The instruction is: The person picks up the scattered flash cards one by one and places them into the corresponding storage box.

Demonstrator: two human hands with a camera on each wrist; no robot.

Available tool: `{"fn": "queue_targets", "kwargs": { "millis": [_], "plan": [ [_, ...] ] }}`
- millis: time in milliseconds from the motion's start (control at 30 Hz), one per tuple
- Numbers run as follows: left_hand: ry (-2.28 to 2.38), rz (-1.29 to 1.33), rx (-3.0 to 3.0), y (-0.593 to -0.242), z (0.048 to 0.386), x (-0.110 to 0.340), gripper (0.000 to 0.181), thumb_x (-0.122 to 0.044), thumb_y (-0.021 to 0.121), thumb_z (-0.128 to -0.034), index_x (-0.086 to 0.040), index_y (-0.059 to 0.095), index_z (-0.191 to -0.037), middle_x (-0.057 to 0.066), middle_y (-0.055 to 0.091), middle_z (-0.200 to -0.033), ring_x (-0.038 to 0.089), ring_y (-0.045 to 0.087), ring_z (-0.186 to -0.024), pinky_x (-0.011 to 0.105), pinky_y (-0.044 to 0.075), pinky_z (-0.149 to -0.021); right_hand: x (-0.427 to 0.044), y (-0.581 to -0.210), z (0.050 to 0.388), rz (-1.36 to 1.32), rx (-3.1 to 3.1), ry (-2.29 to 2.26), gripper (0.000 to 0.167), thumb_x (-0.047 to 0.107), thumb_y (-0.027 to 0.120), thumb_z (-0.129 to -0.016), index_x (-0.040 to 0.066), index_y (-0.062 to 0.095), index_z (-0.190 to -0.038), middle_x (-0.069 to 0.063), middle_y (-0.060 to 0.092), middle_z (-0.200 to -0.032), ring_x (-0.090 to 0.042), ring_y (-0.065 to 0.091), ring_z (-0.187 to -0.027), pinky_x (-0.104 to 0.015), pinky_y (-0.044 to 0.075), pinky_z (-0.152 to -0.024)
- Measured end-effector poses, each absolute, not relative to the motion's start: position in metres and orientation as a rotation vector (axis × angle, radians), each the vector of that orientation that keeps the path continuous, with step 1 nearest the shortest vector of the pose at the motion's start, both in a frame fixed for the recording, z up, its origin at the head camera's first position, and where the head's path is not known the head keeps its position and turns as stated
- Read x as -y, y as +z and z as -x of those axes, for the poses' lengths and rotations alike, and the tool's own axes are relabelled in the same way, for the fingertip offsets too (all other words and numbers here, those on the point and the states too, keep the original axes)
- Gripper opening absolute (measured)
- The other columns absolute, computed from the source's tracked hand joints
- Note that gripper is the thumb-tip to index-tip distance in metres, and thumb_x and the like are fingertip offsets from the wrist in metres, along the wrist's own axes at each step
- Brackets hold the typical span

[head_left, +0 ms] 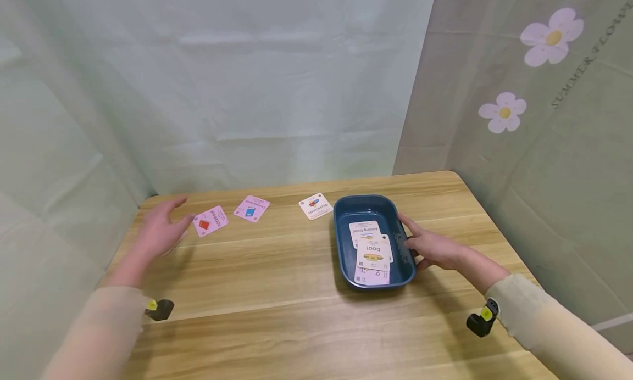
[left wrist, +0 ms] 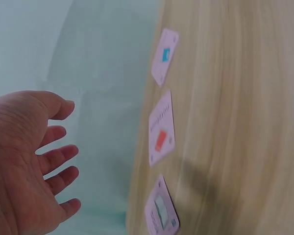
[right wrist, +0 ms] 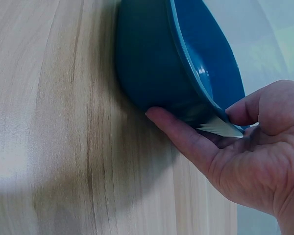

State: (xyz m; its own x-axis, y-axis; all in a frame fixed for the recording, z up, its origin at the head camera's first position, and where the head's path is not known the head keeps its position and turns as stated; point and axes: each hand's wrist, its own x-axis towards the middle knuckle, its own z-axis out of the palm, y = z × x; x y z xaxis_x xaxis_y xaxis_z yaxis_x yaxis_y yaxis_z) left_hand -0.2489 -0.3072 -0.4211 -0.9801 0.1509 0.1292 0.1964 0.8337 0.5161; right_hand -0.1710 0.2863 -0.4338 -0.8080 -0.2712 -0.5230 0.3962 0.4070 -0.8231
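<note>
My right hand (head_left: 432, 247) grips the right side of a dark blue bin (right wrist: 152, 54), thumb at the rim and fingers under the outer wall. Inside the bin lie overlapping cards: a white "sailing boat" card (head_left: 362, 229), a "boat" card (head_left: 374, 255) on top, and a partly covered pink card (head_left: 372, 278). With fingers spread and nothing held, my left hand (head_left: 165, 225) hovers over the table's left end. Nearest it is a pink "notebook" card (head_left: 211, 222). Beyond lies a pink "Chinese book" card (head_left: 251, 208). The left wrist view shows another pink card (left wrist: 161, 210), mostly hidden by the hand in the head view.
A white "spaceship" card (head_left: 315, 206) lies just left of the bin. The wood-grain table (head_left: 257, 314) ends at a pale fabric curtain (head_left: 277, 83) behind. A flowered curtain (head_left: 559, 149) hangs on the right.
</note>
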Motion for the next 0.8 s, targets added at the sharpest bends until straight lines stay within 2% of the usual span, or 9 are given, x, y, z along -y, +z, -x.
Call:
{"fn": "queue_targets", "kwargs": {
  "millis": [533,800],
  "plan": [
    [-0.752,0.213,2.985,-0.437,0.245,0.340,0.064,-0.034,0.051,-0.1055,0.012,0.038,-0.148,0.043,0.038,-0.145,0.064,0.030,-0.131,0.073,0.026,-0.104,-0.288,-0.435,0.171,-0.098,-2.060,-1.449,0.079,0.006,0.036,-0.105,0.033,-0.009,-0.164,-0.037,0.027,-0.155,-0.043,0.055,-0.121,-0.054,0.058,-0.082],
    [-0.704,0.205,3.018,-0.447,0.244,0.351,0.062,-0.030,0.054,-0.1044,0.013,0.038,-0.146,0.045,0.040,-0.141,0.065,0.032,-0.129,0.073,0.027,-0.102,-0.289,-0.437,0.172,-0.095,-2.063,-1.445,0.078,0.007,0.036,-0.105,0.033,-0.009,-0.164,-0.037,0.026,-0.156,-0.044,0.053,-0.123,-0.055,0.058,-0.082]
  ]
}}
